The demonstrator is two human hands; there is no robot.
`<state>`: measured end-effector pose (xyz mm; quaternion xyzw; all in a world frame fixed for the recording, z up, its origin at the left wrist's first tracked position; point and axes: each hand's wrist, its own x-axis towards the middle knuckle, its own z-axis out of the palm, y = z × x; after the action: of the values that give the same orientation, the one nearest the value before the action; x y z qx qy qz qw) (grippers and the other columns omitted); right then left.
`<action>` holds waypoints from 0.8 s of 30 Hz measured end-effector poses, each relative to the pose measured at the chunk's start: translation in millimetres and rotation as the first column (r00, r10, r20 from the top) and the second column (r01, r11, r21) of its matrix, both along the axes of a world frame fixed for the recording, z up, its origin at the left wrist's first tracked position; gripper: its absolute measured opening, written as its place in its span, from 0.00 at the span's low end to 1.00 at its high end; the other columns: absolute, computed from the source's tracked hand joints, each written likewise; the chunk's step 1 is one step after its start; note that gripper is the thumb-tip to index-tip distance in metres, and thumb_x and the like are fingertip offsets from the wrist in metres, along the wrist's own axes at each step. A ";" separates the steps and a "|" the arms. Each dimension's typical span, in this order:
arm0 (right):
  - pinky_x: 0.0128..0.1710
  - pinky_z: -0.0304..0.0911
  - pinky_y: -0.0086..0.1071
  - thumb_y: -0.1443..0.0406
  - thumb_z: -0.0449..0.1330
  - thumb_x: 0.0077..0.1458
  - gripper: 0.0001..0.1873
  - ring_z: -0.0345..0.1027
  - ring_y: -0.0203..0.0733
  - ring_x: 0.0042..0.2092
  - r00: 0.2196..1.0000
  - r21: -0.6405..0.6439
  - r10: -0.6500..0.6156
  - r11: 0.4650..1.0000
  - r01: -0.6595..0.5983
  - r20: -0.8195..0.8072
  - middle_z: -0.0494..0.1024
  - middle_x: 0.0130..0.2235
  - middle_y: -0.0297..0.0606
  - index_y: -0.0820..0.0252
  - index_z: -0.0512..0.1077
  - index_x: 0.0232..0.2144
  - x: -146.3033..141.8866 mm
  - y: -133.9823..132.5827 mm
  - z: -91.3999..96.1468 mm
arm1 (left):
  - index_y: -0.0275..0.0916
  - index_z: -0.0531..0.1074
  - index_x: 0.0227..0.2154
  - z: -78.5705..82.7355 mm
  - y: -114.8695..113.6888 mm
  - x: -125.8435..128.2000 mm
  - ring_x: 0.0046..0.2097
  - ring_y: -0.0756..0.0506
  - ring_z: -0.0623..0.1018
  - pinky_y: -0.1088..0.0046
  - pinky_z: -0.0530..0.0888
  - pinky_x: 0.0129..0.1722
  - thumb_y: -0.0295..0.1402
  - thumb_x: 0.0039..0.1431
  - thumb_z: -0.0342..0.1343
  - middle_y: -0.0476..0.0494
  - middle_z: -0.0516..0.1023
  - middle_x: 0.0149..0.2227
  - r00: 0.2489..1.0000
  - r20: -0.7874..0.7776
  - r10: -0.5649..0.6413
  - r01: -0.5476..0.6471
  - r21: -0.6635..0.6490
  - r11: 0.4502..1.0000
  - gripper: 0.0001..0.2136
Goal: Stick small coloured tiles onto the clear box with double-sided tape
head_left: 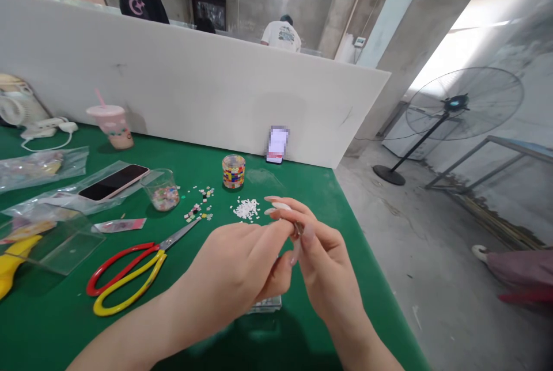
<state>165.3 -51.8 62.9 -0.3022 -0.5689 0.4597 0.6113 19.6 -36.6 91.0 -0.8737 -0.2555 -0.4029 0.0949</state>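
My left hand (246, 261) and my right hand (324, 256) meet above the green table. Thumb and fingers of both are pressed together at the tips, and whatever sits between them is too small or hidden to name. Partly covered by my hands, a small clear box (270, 305) lies below. Just beyond my fingers is a pile of small white tiles (246, 208). A round clear container (234, 172) with coloured mosaic bands stands behind that pile. Loose coloured pieces (199, 207) are scattered left of the white ones.
Red-and-yellow-handled scissors (129, 276) lie at left. Near them are a clear cup of pieces (164, 192), a phone (114, 182), a clear tray (64, 244) and a pink drink cup (113, 126). Another phone (277, 143) leans on the white partition (194, 83). A fan (455, 103) stands right.
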 end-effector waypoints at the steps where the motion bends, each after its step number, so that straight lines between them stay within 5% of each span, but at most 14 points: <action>1: 0.57 0.67 0.41 0.57 0.54 0.64 0.13 0.65 0.44 0.60 0.998 0.026 -0.040 0.999 0.039 0.042 0.77 0.53 0.32 0.42 0.78 0.45 -1.0 -1.5 -0.9 | 0.37 0.64 0.29 -0.2 0.2 0.2 0.17 0.51 0.70 0.76 0.64 0.17 0.24 0.62 0.43 0.52 0.70 0.17 1.000 0.000 0.018 -0.018 0.012 1.000 0.09; 8: 0.64 0.57 0.44 0.59 0.44 0.69 0.20 0.61 0.42 0.62 0.975 0.102 -0.122 0.989 0.104 0.186 0.75 0.56 0.29 0.42 0.71 0.55 -1.9 -11.8 -6.4 | 0.32 0.67 0.32 -1.9 0.7 0.5 0.17 0.51 0.69 0.77 0.66 0.17 0.24 0.63 0.42 0.51 0.69 0.17 0.995 0.039 0.090 -0.092 0.064 0.994 0.09; 24: 0.57 0.65 0.36 0.63 0.46 0.68 0.19 0.68 0.40 0.57 0.903 0.173 -0.233 0.968 0.181 0.360 0.77 0.54 0.28 0.43 0.71 0.54 4.3 -19.0 1.7 | 0.36 0.67 0.26 1.9 -4.7 -2.2 0.16 0.53 0.68 0.77 0.62 0.15 0.23 0.59 0.42 0.53 0.69 0.15 0.998 0.039 0.045 -0.043 -0.060 0.997 0.10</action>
<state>169.5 -70.7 64.6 -0.4018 -0.6702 0.2856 0.5548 17.4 -41.3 92.9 -0.8621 -0.2883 -0.4102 0.0726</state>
